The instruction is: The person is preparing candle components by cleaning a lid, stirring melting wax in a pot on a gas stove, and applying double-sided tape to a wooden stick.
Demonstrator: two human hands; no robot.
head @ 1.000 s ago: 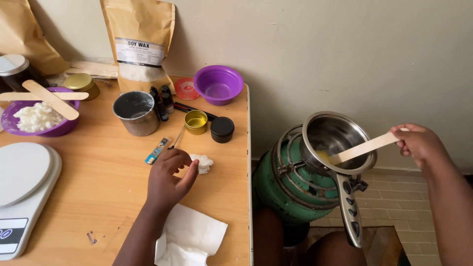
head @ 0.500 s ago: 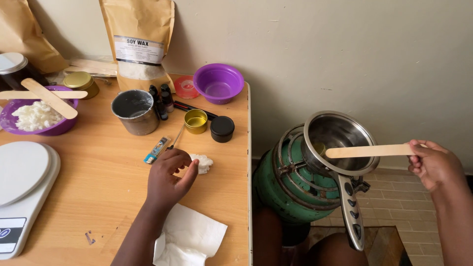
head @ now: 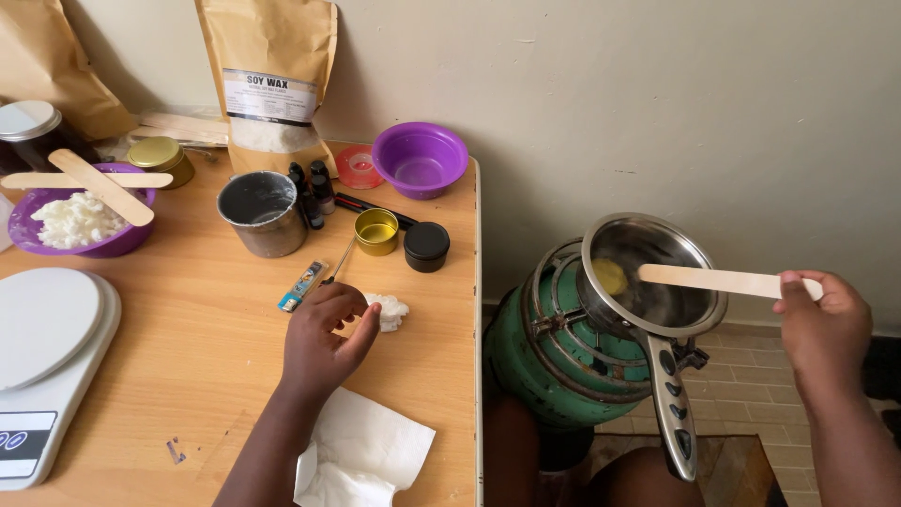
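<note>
I see soft, even daylight, faint shadows, sharp focus throughout, and slight wide-angle bending at edges.

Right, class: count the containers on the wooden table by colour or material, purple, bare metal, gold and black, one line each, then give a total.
Purple bowls: 2, the bowl of white flakes and the empty bowl.
Bare metal cups: 1, the steel cup.
Gold tins: 2, the open tin and the lidded tin.
Black tins: 1, the black tin.
Total: 6.
</note>
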